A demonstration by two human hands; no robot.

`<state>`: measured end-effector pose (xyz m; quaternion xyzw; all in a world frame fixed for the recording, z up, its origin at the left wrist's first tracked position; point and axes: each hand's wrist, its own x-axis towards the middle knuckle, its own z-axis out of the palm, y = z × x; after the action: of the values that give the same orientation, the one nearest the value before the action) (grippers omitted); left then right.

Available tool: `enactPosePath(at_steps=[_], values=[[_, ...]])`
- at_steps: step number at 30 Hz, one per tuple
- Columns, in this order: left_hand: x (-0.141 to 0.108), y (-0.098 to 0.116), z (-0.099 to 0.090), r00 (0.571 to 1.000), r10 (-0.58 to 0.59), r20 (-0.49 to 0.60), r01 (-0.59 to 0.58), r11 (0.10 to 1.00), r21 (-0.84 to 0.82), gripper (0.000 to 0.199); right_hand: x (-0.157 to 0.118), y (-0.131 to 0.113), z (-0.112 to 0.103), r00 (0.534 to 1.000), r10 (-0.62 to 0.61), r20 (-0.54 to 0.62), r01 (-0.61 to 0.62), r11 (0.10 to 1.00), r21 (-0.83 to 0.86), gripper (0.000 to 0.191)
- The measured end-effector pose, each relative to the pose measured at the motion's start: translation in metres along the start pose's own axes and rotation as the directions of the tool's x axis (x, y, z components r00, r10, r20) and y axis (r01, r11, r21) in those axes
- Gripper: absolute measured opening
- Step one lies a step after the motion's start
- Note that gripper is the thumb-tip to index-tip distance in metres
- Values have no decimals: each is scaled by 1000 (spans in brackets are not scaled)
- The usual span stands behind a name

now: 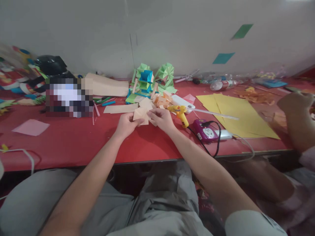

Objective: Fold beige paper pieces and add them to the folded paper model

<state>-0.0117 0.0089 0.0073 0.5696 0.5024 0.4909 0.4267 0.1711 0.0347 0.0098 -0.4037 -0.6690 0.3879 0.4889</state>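
Between my two hands is a small square of cream paper [140, 115], held just above the red table. My left hand [128, 125] pinches its left side, with the thumb along the lower edge. At the right side, my right hand [161, 119] has its fingertips closed on the same paper. More cream paper pieces [147, 103] lie right behind it. To the right of my right hand rests a yellow glue gun [180, 114] with a long clear glue stick in it. Folded green and blue paper shapes [147, 77] stand at the back.
A purple power strip [205, 131] with a black cord lies at the right front. Yellow paper sheets [236, 113] spread beyond it. Plastic bottles [222, 85] lie near the wall. A pink paper [31, 127] is at the left. Another person's arm [299, 118] reaches in from the right.
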Motion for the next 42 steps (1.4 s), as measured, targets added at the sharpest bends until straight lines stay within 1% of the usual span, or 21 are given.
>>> enactPosePath(at_steps=[2, 4, 7, 9, 12, 14, 16, 19, 21, 23, 26, 28, 32, 34, 36, 39, 42], values=[[-1, 1, 0, 999, 4, 33, -3, 1000, -2, 48, -1, 0, -1, 1000, -22, -4, 22, 999, -28, 31], [-2, 2, 0, 998, 14, 63, -15, 1000, 7, 47, -1, 0, 0, 1000, -26, 9, 26, 1000, -16, 31], [-3, 3, 0, 999, 3, 48, -3, 1000, 8, 44, -1, -1, 2, 998, -12, 57, 10, 999, 40, 35], [-3, 3, 0, 999, -18, 37, 18, 1000, -13, 43, -2, -2, 4, 996, -26, 89, 21, 998, 54, 39], [-4, 3, 1, 997, -43, 66, 46, 998, -53, 44, -3, -5, 3, 993, -52, 107, 49, 998, 29, 45], [-4, 3, 2, 996, -39, 83, 44, 997, -63, 45, -3, -7, 2, 993, -52, 105, 52, 999, 3, 47], [-4, 2, 1, 997, -18, 77, 22, 999, -39, 43, -3, -7, 1, 993, -41, 107, 42, 999, -8, 50], [-4, 2, 0, 999, 11, 37, -12, 1000, 28, 38, -2, -7, 2, 991, -23, 132, 21, 1000, 16, 53], [-5, 4, 0, 1000, 20, 15, -20, 999, 46, 39, -2, -7, 3, 990, -27, 138, 23, 999, 32, 52], [-5, 6, 0, 1000, 20, 15, -20, 999, 40, 41, -2, -6, 4, 991, -38, 130, 33, 999, 43, 51], [-6, 8, 2, 998, 6, 55, -6, 1000, 4, 43, -3, -4, 4, 993, -29, 115, 23, 998, 56, 50], [-6, 7, 4, 996, -8, 88, 11, 1000, -29, 44, -3, -2, 3, 997, -24, 74, 20, 999, 48, 50], [-6, 6, 4, 991, -41, 128, 49, 997, -63, 45, -1, 3, 2, 999, -34, -42, 35, 999, 16, 49], [-5, 5, 4, 991, -48, 126, 56, 997, -59, 44, 0, 3, 2, 999, -23, -50, 24, 999, 27, 48], [-5, 5, 3, 993, -48, 105, 52, 998, -43, 41, 0, 2, 4, 1000, -7, -22, 8, 998, 64, 47], [-5, 4, 3, 998, -36, 50, 38, 999, -30, 40, 0, 0, 5, 998, 15, 57, -21, 993, 114, 47], [-5, 4, 3, 1000, -25, 4, 25, 999, -31, 39, 0, 1, 4, 994, 18, 109, -29, 994, 108, 47]])
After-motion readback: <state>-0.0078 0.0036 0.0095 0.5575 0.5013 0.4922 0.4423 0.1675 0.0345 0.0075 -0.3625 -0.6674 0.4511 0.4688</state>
